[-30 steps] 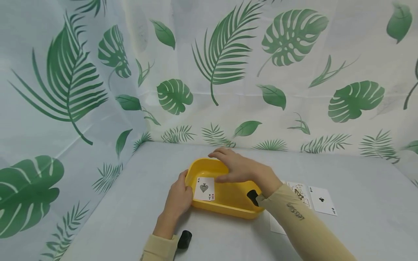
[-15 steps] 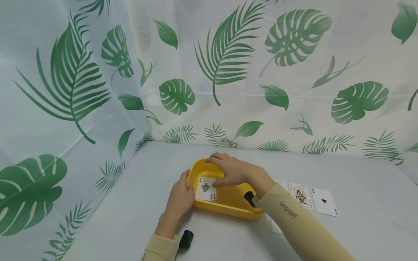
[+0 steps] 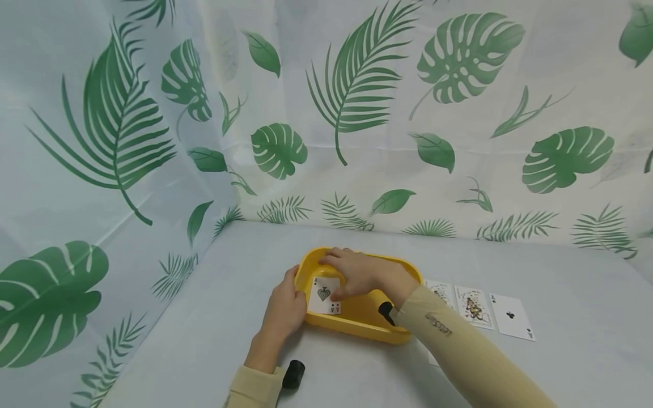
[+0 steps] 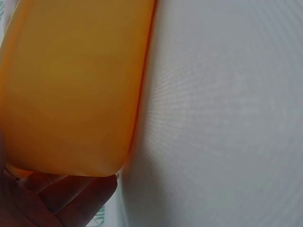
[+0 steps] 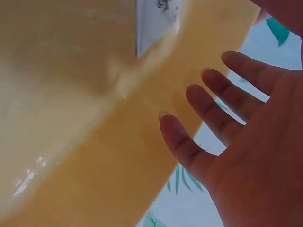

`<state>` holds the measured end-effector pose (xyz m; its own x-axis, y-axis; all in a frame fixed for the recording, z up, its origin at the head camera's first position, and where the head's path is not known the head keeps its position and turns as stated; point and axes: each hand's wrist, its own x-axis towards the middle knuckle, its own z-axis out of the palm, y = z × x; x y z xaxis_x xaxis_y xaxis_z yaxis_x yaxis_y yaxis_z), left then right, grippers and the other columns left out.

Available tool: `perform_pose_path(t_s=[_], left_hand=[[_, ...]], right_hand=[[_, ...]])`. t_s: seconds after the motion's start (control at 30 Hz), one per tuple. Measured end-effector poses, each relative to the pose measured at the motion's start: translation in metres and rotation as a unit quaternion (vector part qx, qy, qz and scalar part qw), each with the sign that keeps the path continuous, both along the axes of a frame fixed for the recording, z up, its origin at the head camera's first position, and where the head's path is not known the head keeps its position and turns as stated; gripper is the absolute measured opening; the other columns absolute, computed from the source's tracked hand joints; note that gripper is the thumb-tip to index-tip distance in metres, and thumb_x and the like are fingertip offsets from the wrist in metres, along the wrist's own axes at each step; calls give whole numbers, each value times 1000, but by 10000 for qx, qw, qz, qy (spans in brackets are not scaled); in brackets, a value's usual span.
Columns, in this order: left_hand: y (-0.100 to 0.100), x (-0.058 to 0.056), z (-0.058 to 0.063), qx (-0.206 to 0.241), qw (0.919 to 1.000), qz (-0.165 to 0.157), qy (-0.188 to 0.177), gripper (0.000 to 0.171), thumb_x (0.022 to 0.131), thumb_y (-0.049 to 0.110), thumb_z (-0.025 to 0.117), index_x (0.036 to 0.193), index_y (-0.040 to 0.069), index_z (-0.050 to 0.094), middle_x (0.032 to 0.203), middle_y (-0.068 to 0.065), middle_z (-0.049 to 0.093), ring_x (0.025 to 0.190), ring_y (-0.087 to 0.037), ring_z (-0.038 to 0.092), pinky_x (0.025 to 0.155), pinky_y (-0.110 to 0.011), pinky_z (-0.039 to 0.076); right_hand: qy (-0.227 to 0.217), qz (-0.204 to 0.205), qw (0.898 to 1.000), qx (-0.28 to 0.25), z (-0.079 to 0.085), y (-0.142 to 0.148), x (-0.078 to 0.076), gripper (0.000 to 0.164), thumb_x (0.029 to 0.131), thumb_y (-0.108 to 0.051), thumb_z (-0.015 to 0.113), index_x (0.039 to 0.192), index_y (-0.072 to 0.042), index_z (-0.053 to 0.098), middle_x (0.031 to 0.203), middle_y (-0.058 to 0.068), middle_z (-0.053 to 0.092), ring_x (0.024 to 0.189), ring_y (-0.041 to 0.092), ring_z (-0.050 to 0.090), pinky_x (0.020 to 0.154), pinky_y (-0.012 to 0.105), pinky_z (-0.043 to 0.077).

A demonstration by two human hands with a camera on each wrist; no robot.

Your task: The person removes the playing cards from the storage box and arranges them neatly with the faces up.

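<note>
A yellow plastic tray (image 3: pixel 357 333) stands on the table, and my left hand (image 3: pixel 282 306) grips its left end. In the left wrist view, the fingers (image 4: pixel 80 201) curl against the end of the tray wall. Inside the tray, at the left, lies a small stack of playing cards (image 3: pixel 321 303) with an ace of spades on top. My right hand (image 3: pixel 357 273) reaches into the tray over the stack, its thumb right at the card's edge. In the right wrist view, its fingers (image 5: pixel 180 137) are spread and hold nothing; a sliver of a card (image 5: pixel 156 26) shows beyond them.
Right of the tray lie an ace of clubs (image 3: pixel 512 316), a joker-like picture card (image 3: pixel 474 307) and another card (image 3: pixel 441 292); the right sleeve partly covers a further one. Black wrist-worn pieces sit at both cuffs. A leaf-printed curtain (image 3: pixel 367 170) rises behind the table.
My right hand has lowered and shifted left into the tray, its thumb coming to the stack's edge. The left hand keeps its grip on the tray. The view has turned slightly left.
</note>
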<state>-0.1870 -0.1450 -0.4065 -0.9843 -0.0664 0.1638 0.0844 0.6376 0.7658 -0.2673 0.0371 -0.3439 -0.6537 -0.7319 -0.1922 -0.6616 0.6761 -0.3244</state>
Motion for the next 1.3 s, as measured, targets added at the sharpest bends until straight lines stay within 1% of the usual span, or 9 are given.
perform_pose_path(t_s=[0.17,0.27,0.4,0.57,0.7,0.93,1.1,1.3], left_hand=[[0,-1,-1,28,10000,4,-36,55,93,-1,46,148,-4,41,141,-23,55,111,-27,59,97,-51,47],[0,-1,-2,18,10000,23,-39,55,94,0,46,149,-4,41,141,-22,55,111,-27,59,97,-50,48],[1,-2,-2,21,10000,60,-38,55,94,1,46,149,-3,41,140,-22,56,107,-26,59,95,-49,48],[0,-2,-3,-16,10000,61,-20,55,94,0,46,148,-3,42,139,-22,57,108,-27,60,95,-50,49],[0,-1,-2,-35,9999,83,-55,54,94,1,46,148,-2,42,138,-22,57,107,-26,60,95,-50,49],[0,0,0,-9,10000,22,-18,55,93,-1,47,148,-4,42,132,-21,60,92,-24,57,85,-46,50],[1,-1,-1,8,10000,23,2,55,93,-1,47,147,-4,42,133,-21,60,93,-24,58,86,-47,50],[0,-1,-1,-5,10000,37,10,55,92,-1,47,147,-4,43,131,-21,61,93,-24,58,85,-47,50]], right_hand=[[21,33,9997,226,-6,-6,-2,75,86,-33,77,151,-13,45,154,7,39,140,28,38,114,45,33],[-59,-54,9994,339,-9,-9,-2,76,86,-36,78,151,-14,45,154,6,39,140,27,37,114,47,32],[-154,-149,9986,489,-11,-13,-1,78,84,-38,79,151,-15,46,153,6,39,139,27,37,113,50,33],[-178,-210,9977,618,-14,-16,1,80,81,-42,81,149,-16,48,151,6,42,134,28,40,112,49,35],[-133,-246,9968,749,-19,-18,1,83,81,-46,81,150,-19,47,151,6,41,135,28,40,111,50,36],[39,-192,9947,1005,-25,-23,1,82,82,-48,80,151,-20,45,147,7,41,131,28,40,111,52,35],[148,-132,9927,1189,-26,-26,2,86,82,-46,80,153,-19,41,144,7,41,128,27,41,110,51,36],[247,-82,9912,1295,-25,-28,2,87,82,-46,81,153,-17,40,141,6,41,126,27,41,110,51,37]])
